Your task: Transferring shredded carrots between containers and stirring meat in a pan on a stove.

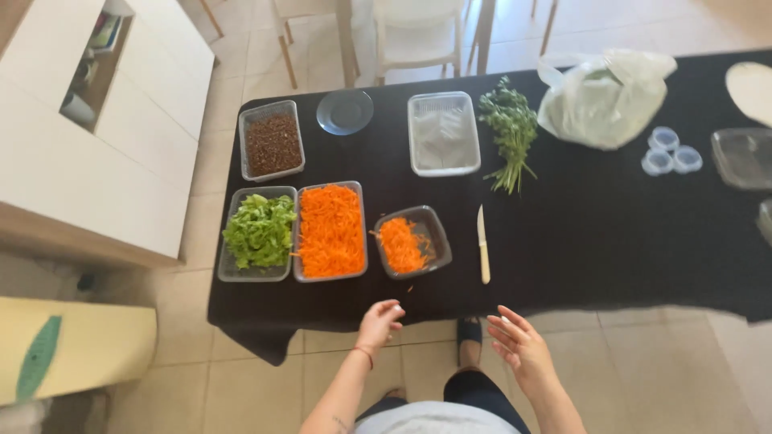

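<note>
My left hand [379, 321] hovers at the near edge of the black table [611, 241], fingers loosely curled, holding nothing. It is just below a small clear container of grated carrot [410, 242]. My right hand [519, 341] is off the table's front edge with fingers spread and empty. A pale-handled knife [482, 243] lies flat between the two hands, farther in. Left of the small container stand a larger tray of grated carrot [330, 231] and a tray of chopped lettuce [258, 233].
Behind them sit a tray of brown grains [273, 141], a round glass lid [344, 111], an empty clear box [443, 133], a herb bunch [510, 128], a white plastic bag [603, 96] and small round lidded cups [670, 151]. A white cabinet [104, 120] stands left; chairs [414, 36] behind.
</note>
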